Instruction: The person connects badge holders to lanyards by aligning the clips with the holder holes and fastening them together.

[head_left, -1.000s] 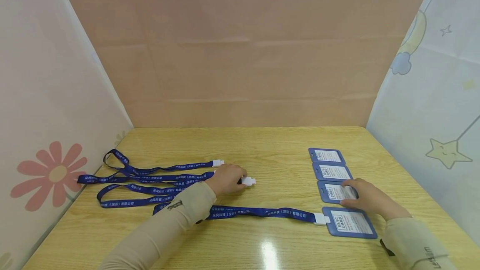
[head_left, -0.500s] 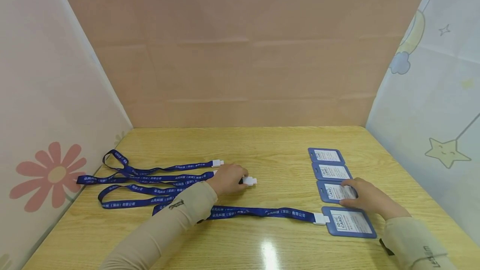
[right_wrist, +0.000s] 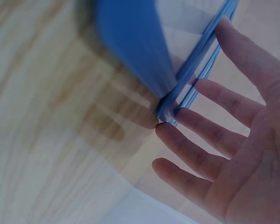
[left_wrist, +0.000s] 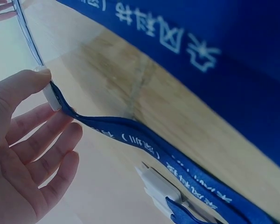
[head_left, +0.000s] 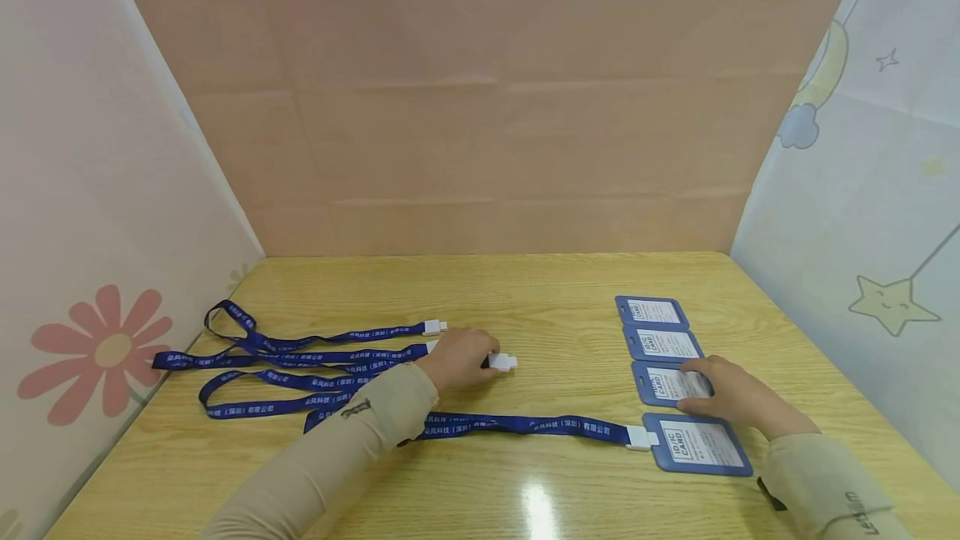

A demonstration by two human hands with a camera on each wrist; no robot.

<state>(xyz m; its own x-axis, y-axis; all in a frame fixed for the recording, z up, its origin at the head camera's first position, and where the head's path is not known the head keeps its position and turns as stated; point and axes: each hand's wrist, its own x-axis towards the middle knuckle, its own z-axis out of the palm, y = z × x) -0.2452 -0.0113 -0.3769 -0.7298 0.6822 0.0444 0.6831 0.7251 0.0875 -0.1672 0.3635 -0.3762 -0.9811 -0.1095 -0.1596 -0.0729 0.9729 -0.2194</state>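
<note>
My left hand (head_left: 462,358) pinches the white clip (head_left: 502,362) of a dark blue lanyard between thumb and fingers. In the left wrist view the clip (left_wrist: 51,95) sits under the thumb, and its blue strap (left_wrist: 116,125) trails off to the lower right. On the right, my right hand (head_left: 731,394) grips a blue ID card holder (head_left: 660,384) at its right end, its slotted end facing left. Seen from the right wrist, the thumb and fingertips are at the edges of this card holder (right_wrist: 186,81). Just nearer lies another card holder (head_left: 701,445), joined to a lanyard's white clip (head_left: 640,437).
Two more card holders (head_left: 651,312) lie in the column behind. Several lanyards (head_left: 300,358) spread over the left of the wooden table (head_left: 540,290), some overlapping, one with its white clip (head_left: 433,327) toward the middle. Printed walls stand at both sides and a plain one at the back.
My left hand has slid slightly to the right with the lanyard's clip, its strap following. The right hand and its card holder have barely moved.
</note>
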